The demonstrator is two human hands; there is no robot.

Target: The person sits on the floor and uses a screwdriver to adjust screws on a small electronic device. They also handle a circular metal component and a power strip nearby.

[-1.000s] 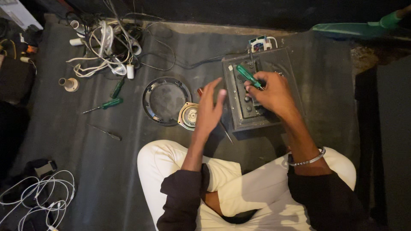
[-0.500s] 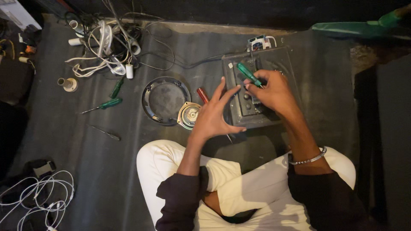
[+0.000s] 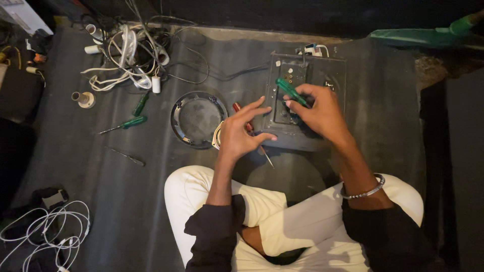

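Screwdrivers [image 3: 127, 123] with green handles lay loose far to your left, near the round speaker grille [image 3: 197, 120]. Your left hand [image 3: 241, 135] hovered open, fingers spread, holding nothing, above a red-handled tool [image 3: 243, 117]. Your right hand [image 3: 318, 112] gripped a green-handled screwdriver [image 3: 290, 91] over the dark metal panel [image 3: 308, 100], its long axis slanting from upper left down toward the lower right, handle end up-left, tip hidden under your fingers. You seemed mid-screw; the next turn probably called for steadying the panel.

The person is wearing white trousers [image 3: 302, 221] and a dark top with sleeves [image 3: 214, 236] pushed up the forearms; a beaded silver bracelet [image 3: 364, 191] is circling the right wrist
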